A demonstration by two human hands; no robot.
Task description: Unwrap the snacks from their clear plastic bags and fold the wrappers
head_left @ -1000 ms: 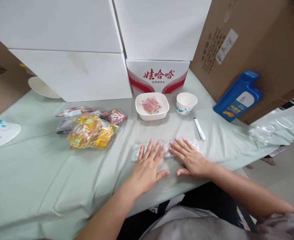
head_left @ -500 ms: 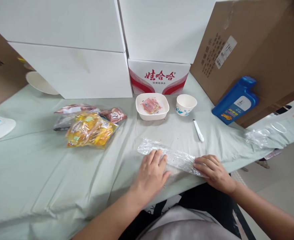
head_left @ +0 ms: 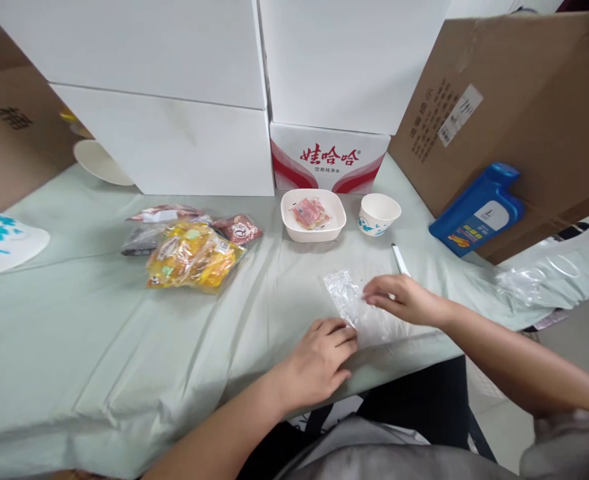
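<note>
Plastic bag (head_left: 357, 308), clear and crinkled, lay flat on the pale green tablecloth (head_left: 74, 320) near the table's front edge. The left hand (head_left: 319, 360) rested at the bag's near left corner, fingers curled together and pressing on the film. The right hand (head_left: 399, 300) lay on the bag's right part, fingertips drawn together on the plastic; whether they pinched it could not be told.

All further positions were taken from the bag. Just behind it to the right lay a white pen (head_left: 399, 259), partly covered by the right hand. Further behind stood a white paper cup (head_left: 379, 213) with blue print, and left of the cup a white square bowl (head_left: 314, 215) holding red-wrapped items. Behind those stood a red-and-white carton (head_left: 329, 159) under white boxes (head_left: 174, 87). Well to the left lay a pile of snack packets (head_left: 189, 253), yellow ones foremost. Well to the right a blue jug (head_left: 477, 210) leaned against a brown cardboard box (head_left: 524, 113).
</note>
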